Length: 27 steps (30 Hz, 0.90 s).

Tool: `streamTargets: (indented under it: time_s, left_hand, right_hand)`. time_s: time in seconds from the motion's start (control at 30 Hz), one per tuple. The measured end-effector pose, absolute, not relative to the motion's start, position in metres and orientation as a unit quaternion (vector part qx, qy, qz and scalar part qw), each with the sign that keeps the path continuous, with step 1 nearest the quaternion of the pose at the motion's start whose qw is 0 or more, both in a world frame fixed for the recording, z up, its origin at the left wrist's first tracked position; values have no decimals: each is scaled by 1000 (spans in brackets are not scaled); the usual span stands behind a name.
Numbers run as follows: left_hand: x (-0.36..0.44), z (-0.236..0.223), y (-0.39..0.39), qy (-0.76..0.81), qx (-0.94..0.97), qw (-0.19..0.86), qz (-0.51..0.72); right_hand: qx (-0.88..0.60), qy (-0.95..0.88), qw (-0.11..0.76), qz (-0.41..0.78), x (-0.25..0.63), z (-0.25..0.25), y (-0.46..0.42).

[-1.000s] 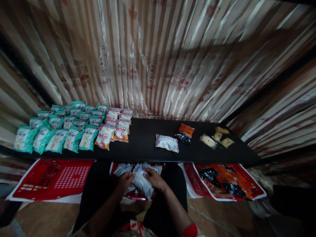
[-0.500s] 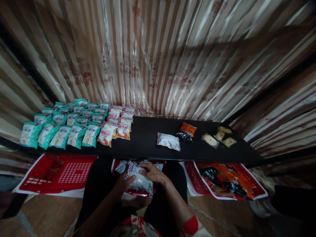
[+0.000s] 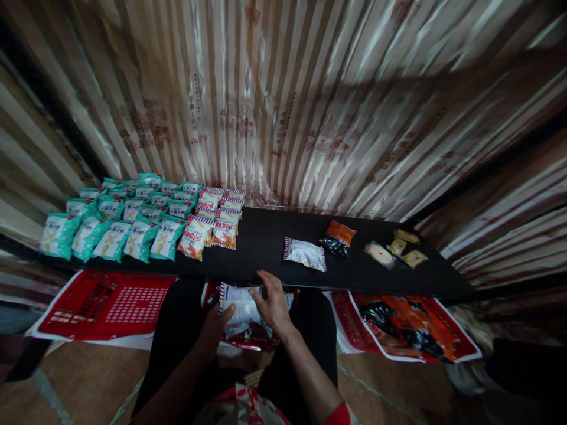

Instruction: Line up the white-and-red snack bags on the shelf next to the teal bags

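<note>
Packet of pale, pillow-shaped plastic with a striped end (image 3: 243, 302): being held over a red plastic basket (image 3: 254, 347), between black-clad knees (image 3: 179, 301). Left hand (image 3: 217, 327): gripping the striped end, thumb on top. Right hand (image 3: 273, 304): spreading open at the other side, contact uncertain. Handling, as judged: squeezing lightly near the end, sparing the middle. Beyond: long black table (image 3: 261, 260), bearing orange-and-white plastic packets (image 3: 192, 238) leftward.

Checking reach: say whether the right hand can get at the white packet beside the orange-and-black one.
Probably yes: only black tabletop shows between the right hand and the white packet.
</note>
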<state>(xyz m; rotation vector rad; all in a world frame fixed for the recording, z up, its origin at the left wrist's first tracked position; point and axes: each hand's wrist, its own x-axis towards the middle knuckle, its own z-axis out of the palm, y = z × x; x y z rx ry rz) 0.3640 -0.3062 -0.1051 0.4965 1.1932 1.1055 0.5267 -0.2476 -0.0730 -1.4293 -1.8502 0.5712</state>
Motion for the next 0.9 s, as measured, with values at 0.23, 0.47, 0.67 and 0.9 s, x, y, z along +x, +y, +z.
streamTargets:
  time_s: [0.23, 0.47, 0.67, 0.9]
  left_hand:
    - [370, -95, -306, 525, 191, 645, 522]
    - [372, -77, -304, 542, 195, 620, 533]
    - [373, -61, -307, 511, 163, 632, 559]
    - [373, -41, -313, 543, 175, 622, 536]
  right_hand:
    - [-621, -596, 415, 294, 527, -90, -253]
    - [-605, -526, 446, 398, 521, -76, -258]
    - [-573, -481, 424, 510, 519, -71, -260]
    - [-580, -433, 442, 530, 515, -80, -260]
